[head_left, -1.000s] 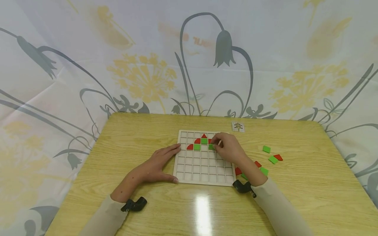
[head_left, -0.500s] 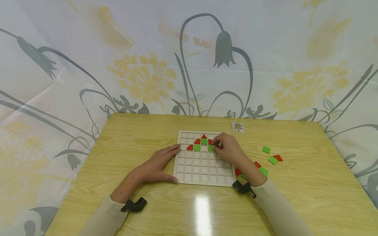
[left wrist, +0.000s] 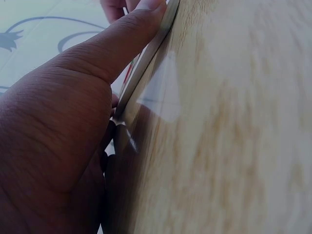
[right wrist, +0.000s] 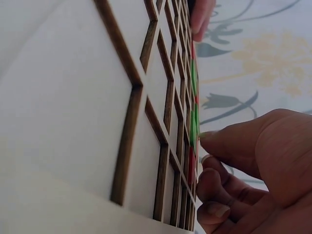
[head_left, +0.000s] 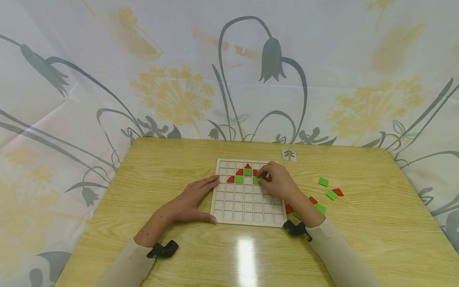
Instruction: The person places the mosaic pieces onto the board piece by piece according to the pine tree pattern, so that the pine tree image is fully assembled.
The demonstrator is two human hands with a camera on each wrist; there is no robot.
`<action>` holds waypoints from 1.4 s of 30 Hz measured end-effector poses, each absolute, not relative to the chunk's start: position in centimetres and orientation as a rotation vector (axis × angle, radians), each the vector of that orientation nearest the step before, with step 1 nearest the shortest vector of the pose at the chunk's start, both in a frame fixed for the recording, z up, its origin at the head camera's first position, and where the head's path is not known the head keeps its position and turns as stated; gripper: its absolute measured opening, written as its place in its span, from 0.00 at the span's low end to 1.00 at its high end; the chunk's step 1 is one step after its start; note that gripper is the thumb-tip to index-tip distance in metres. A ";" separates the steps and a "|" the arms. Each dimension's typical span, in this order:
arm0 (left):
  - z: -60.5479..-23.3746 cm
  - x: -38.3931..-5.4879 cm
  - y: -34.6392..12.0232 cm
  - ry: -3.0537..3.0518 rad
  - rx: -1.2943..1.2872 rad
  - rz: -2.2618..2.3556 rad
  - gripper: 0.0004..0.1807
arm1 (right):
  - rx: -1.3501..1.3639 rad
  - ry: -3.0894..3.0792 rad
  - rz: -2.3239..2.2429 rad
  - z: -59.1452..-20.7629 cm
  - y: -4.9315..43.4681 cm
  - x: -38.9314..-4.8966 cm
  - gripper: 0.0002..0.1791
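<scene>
A pale gridded puzzle board (head_left: 238,205) lies in the middle of the table. My left hand (head_left: 188,199) steadies its left side with straight fingers, the thumb at the near corner. Over the upper right of the grid, my right hand (head_left: 279,181) has bent thumb and index fingertips at a green square tile (head_left: 256,181). A red triangle (head_left: 247,166) tops the pattern, above another green tile (head_left: 248,172). Red rounded tiles (head_left: 231,179) flank the green ones. In the right wrist view a red tile (right wrist: 191,165) sits beside the fingers; the head view hides it.
Loose green (head_left: 324,181) and red tiles (head_left: 338,192) lie right of the board, some partly under the right forearm. A small pattern card (head_left: 289,154) rests behind the board's far right corner. Patterned cloth (head_left: 172,99) rises behind the table (head_left: 172,159).
A second ago the green square tile under my right fingertips sat slightly higher; now it lies flat in its cell. My left hand has stayed in place.
</scene>
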State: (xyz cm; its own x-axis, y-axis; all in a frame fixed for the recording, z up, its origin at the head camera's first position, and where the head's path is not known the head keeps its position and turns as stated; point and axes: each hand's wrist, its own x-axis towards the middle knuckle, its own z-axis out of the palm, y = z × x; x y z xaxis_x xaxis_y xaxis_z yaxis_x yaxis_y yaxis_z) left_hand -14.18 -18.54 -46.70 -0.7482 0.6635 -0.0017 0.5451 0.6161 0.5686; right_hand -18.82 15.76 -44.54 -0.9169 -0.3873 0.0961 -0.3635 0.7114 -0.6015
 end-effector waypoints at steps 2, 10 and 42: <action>-46.7 -14.2 -18.5 2.626 0.996 0.818 0.65 | -0.627 2.873 -1.006 -44.5 15.9 -18.7 0.03; -46.5 -14.1 -18.5 2.616 0.997 0.826 0.65 | -0.586 2.867 -1.053 -44.0 16.7 -17.9 0.06; -46.6 -14.2 -18.6 2.612 0.977 0.830 0.65 | -0.641 2.961 -0.965 -43.4 21.4 -12.9 0.07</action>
